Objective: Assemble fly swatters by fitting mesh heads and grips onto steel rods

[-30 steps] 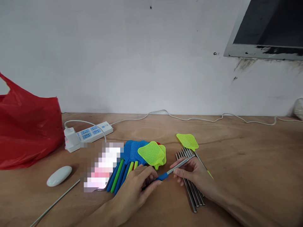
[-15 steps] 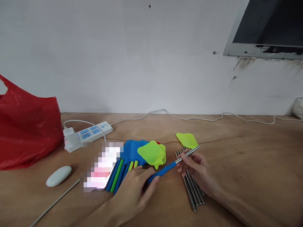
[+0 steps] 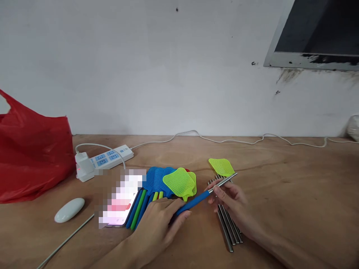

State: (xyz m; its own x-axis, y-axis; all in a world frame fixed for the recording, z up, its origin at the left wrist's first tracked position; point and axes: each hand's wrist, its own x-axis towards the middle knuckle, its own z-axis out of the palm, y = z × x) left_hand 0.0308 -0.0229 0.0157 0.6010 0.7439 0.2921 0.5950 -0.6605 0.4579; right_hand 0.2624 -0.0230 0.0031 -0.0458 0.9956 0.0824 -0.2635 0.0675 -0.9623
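Observation:
My left hand [image 3: 161,228] is closed around the lower end of a blue fly swatter handle [image 3: 193,202]. A steel tube [image 3: 223,182] extends from its upper end, and my right hand [image 3: 231,200] pinches that tube between thumb and fingers. Under my right hand lie several loose steel tubes [image 3: 228,228], partly hidden by it. Just beyond them is a yellow-green mesh swatter head [image 3: 221,166]. Behind my left hand, blue swatter heads [image 3: 158,179] and yellow-green ones [image 3: 179,182] overlap in a pile. Blue, green and yellow handles, such as a green handle [image 3: 138,209], lie partly under my left hand.
A phone with a lit screen [image 3: 126,198] lies left of the handles. Farther left are a white rounded object [image 3: 69,210], a white power strip [image 3: 112,156] with a plugged-in charger [image 3: 84,164], and a red plastic bag [image 3: 36,153]. A thin cable [image 3: 232,140] runs along the wall.
My right hand's fingers have shifted slightly on the steel tube. The blue handle stays in my left hand, nearly unmoved.

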